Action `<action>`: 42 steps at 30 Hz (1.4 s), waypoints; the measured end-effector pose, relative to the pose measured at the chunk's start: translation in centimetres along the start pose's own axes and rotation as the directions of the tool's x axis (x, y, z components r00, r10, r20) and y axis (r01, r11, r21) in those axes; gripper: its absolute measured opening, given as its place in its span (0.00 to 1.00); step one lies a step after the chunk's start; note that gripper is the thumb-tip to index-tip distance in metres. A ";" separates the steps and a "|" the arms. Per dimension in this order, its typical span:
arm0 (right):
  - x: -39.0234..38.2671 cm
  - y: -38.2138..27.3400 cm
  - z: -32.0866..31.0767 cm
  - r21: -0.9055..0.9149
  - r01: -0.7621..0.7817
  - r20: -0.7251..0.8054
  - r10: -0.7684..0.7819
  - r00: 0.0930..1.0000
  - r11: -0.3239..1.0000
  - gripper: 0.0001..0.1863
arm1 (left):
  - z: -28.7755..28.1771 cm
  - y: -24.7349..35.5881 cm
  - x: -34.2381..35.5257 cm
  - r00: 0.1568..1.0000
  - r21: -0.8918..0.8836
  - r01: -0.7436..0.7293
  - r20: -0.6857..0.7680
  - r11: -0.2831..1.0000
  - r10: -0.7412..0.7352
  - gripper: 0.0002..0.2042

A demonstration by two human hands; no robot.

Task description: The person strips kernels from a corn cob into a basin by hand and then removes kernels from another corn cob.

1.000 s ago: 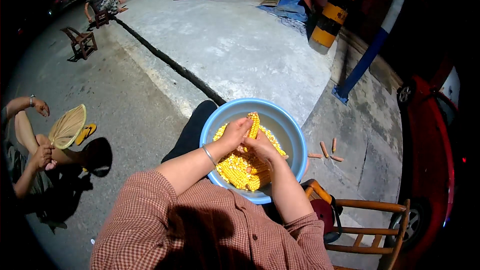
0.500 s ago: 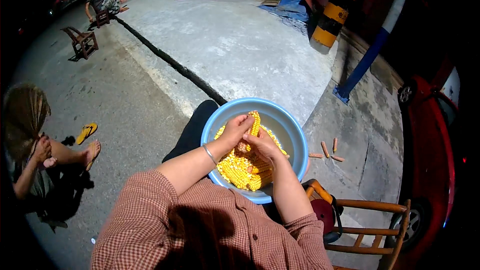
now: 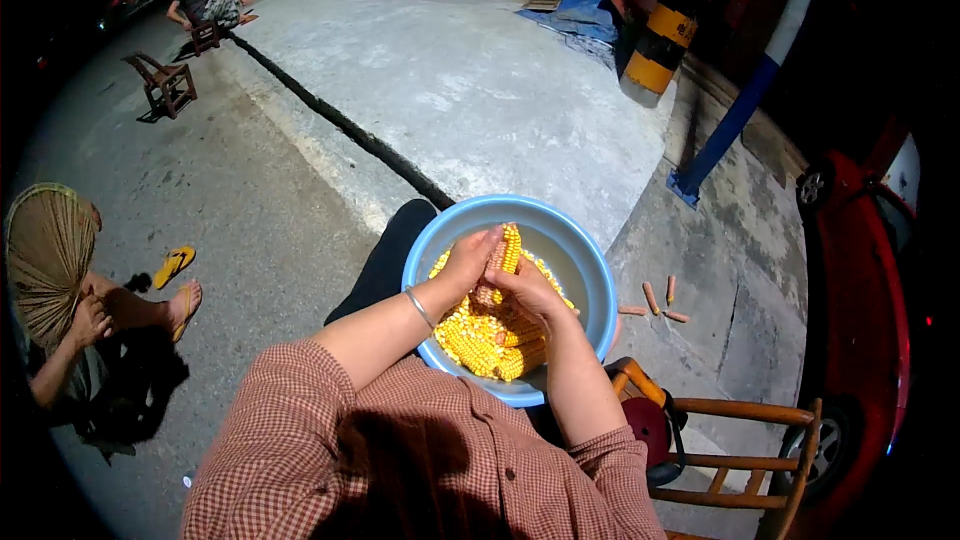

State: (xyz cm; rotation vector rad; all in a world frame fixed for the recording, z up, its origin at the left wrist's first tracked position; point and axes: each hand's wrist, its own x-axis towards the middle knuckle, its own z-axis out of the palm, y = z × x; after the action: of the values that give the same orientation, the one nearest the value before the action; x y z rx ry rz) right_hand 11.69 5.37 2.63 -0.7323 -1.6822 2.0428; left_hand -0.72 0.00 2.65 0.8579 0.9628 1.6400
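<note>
Both my hands are over a light blue basin [image 3: 606, 285] on my lap. Between them is an upright ear of corn [image 3: 512, 248], yellow with kernels on its right side and bare pinkish cob on its left. My left hand [image 3: 466, 266], with a silver bangle at the wrist, wraps the ear from the left, thumb near its top. From the right, my right hand [image 3: 530, 290] grips its lower part, thumb against the kernels. Below them in the basin lie more ears of corn [image 3: 470, 348] and loose kernels. My fingers partly hide the held ear.
Several bare cobs [image 3: 650, 297] lie on the ground right of the basin. A wooden chair [image 3: 740, 407] with a dark red item stands close at my right. On the left, a person holds a woven fan [image 3: 48, 255] near a yellow sandal [image 3: 174, 267]. A red car [image 3: 855, 340] is far right.
My left thumb has shifted slightly on the ear, and more bare cob shows beside it. The person at left has swung the fan, which now faces me more fully.
</note>
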 end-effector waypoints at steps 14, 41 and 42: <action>0.3 0.7 -0.8 -0.087 0.026 -0.020 -0.028 0.999 0.996 0.27 | -0.8 -2.0 1.0 0.998 0.167 -0.050 0.036 0.985 0.044 0.12; 0.8 1.5 -1.5 -0.193 -0.009 -0.019 0.006 1.000 0.981 0.22 | 0.0 0.8 -0.4 0.999 0.188 -0.038 -0.031 0.981 0.045 0.16; 0.6 1.2 -0.9 -0.279 0.024 -0.055 -0.041 0.998 0.960 0.24 | -0.3 0.6 -0.2 1.000 0.171 0.014 0.004 0.985 -0.015 0.16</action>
State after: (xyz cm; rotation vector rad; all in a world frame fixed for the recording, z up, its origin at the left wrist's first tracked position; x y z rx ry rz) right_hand 11.87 6.18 1.24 -0.8404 -1.9560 1.7620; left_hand -1.16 -0.33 3.06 0.9676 1.1159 1.5578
